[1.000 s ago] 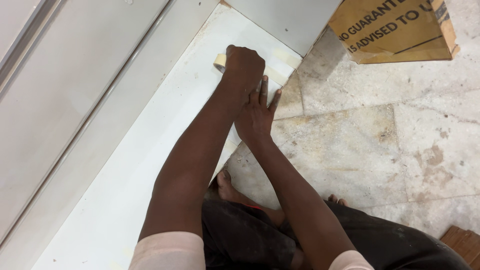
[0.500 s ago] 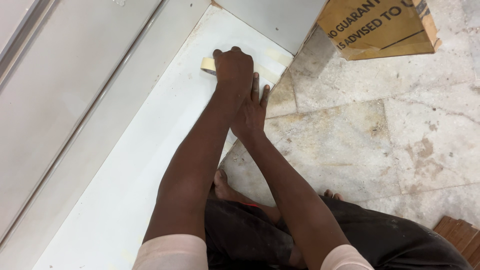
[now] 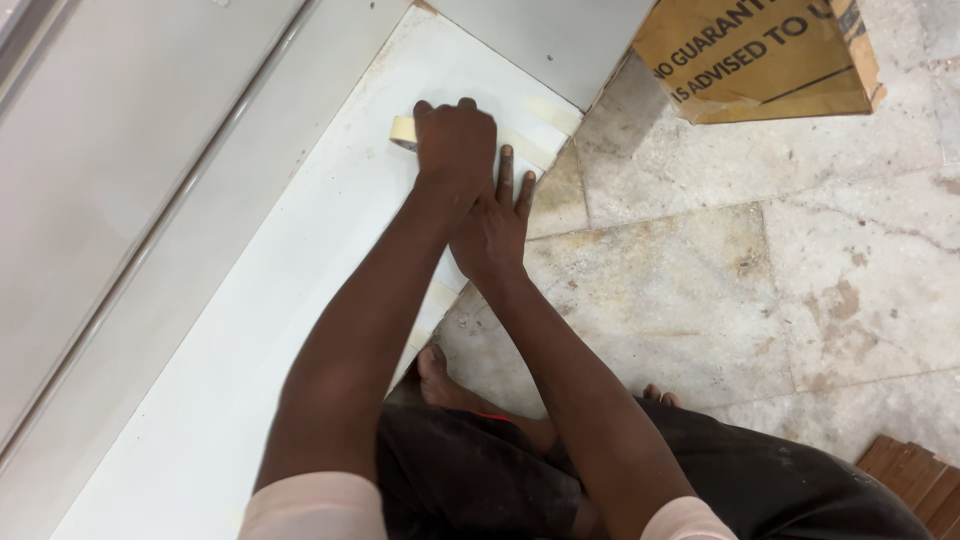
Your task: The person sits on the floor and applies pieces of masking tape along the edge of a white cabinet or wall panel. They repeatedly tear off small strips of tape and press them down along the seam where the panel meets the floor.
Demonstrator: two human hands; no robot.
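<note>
Ahead of your left fingers (image 3: 440, 108) the white sheet (image 3: 260, 300) runs out at the grey panel (image 3: 550, 40), the cardboard box (image 3: 760, 55) blocks beyond your right fingertips (image 3: 508, 165), while open stone floor (image 3: 700, 300) lies rightward.

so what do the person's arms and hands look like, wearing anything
Both arms are bare from short, pale pink sleeves down. The left hand and right hand wear no gloves, rings or watch. Dark trousers show below.

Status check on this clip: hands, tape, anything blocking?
Left hand closed on tape roll atop white sheet. Right hand flat, pressing the sheet's edge. Cardboard box stands apart; nothing blocking.
</note>
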